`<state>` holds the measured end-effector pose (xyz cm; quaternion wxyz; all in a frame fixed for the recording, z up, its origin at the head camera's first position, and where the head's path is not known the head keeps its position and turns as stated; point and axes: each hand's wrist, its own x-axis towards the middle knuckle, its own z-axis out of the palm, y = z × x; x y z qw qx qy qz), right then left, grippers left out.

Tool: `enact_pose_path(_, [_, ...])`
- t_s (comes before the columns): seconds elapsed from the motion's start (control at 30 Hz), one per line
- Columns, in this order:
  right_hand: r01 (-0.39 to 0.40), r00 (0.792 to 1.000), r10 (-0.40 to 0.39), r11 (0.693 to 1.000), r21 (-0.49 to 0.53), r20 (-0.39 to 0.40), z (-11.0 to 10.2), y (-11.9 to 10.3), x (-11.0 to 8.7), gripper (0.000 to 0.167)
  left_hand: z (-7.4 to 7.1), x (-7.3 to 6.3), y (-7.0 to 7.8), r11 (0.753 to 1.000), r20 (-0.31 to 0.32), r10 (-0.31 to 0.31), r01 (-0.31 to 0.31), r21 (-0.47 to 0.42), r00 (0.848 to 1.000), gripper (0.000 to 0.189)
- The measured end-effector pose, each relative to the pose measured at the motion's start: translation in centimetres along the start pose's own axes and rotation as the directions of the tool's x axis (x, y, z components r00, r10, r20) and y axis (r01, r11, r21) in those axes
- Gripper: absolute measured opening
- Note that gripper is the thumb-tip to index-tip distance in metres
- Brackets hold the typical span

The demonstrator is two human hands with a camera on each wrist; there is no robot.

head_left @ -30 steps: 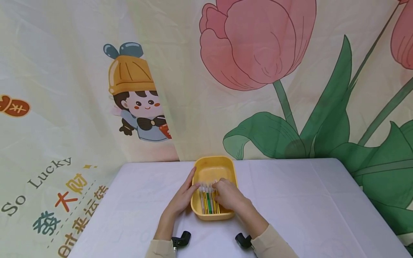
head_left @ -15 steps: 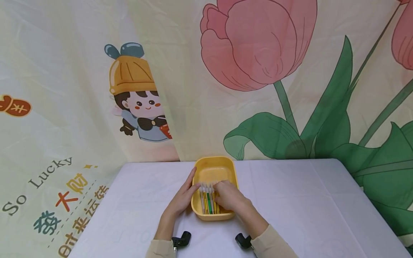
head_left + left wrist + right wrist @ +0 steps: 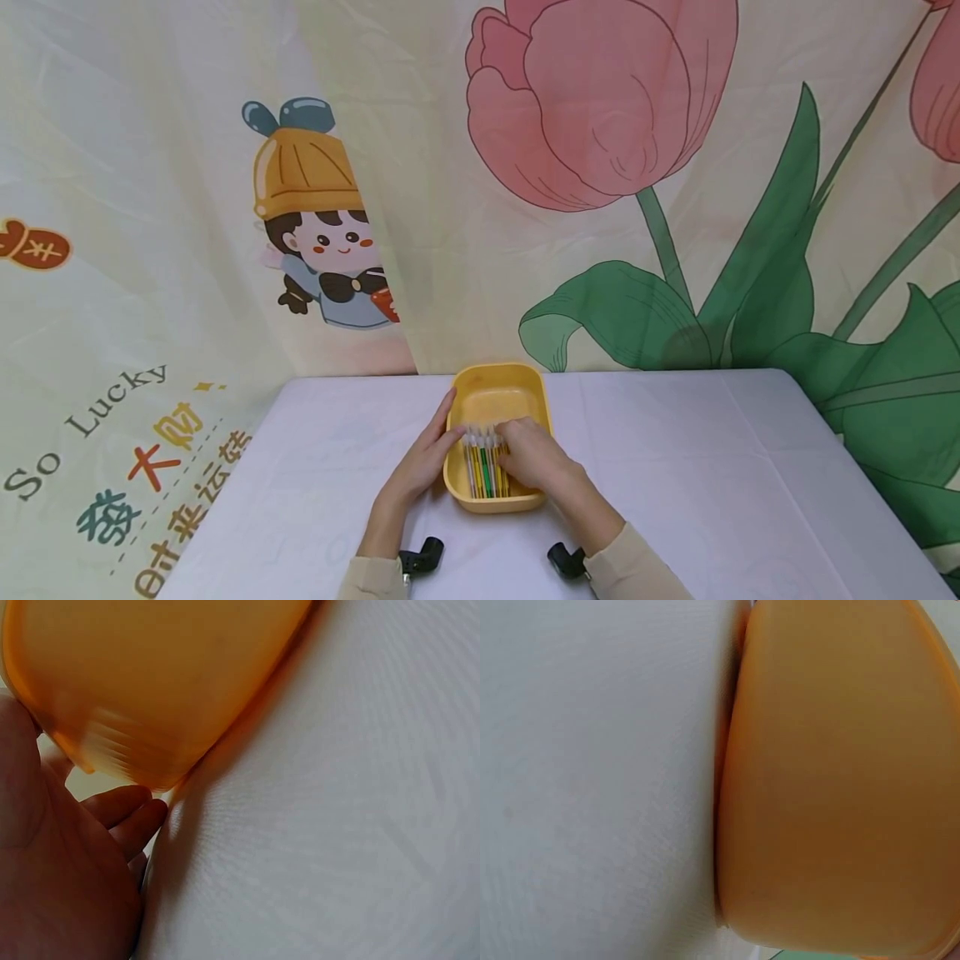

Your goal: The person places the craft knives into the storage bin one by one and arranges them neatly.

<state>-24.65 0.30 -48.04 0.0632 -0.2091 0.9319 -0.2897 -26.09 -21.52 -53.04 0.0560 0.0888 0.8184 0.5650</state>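
Note:
A yellow plastic tray stands on the white-covered table, seen from above in the head view. Inside it, several slim pen-like sticks, yellow, green and silvery with whitish tips, lie side by side. My left hand grips the tray's left wall, thumb over the rim and fingers along the outside. In the left wrist view, fingertips of that hand show beside the tray wall. My right hand reaches over the right rim, its bent fingers at the right end of the row. Whether they pinch a stick is hidden.
The white tablecloth spreads around the tray. Behind the table hangs a printed cloth with a tulip and a cartoon figure. Black wrist devices sit at both wrists. The right wrist view is filled mostly by the tray's outer wall.

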Motion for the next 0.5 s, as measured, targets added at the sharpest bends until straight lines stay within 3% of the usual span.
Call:
enact_pose_path(0.13, [0.023, 1.0, -0.023, 1.0, 0.02, -0.008, -0.4, -0.1, -0.1, 0.04, -0.1, -0.1, 0.1, 1.0, 0.001, 0.0, 0.0, 0.002, 1.0, 0.065])
enact_pose_path(0.27, [0.041, 0.999, -0.037, 0.994, 0.104, -0.037, -1.2, 0.0, -0.2, 0.047, -0.3, 0.0, 0.3, 1.0, -0.009, 0.008, -0.008, 0.009, 1.0, 0.067])
enact_pose_path(0.5, [0.083, 0.972, -0.05, 0.986, 0.141, -0.228, -2.8, 0.9, -0.4, 0.05, -1.0, -0.3, 1.4, 0.997, -0.098, -0.027, 0.034, 0.067, 0.995, 0.075])
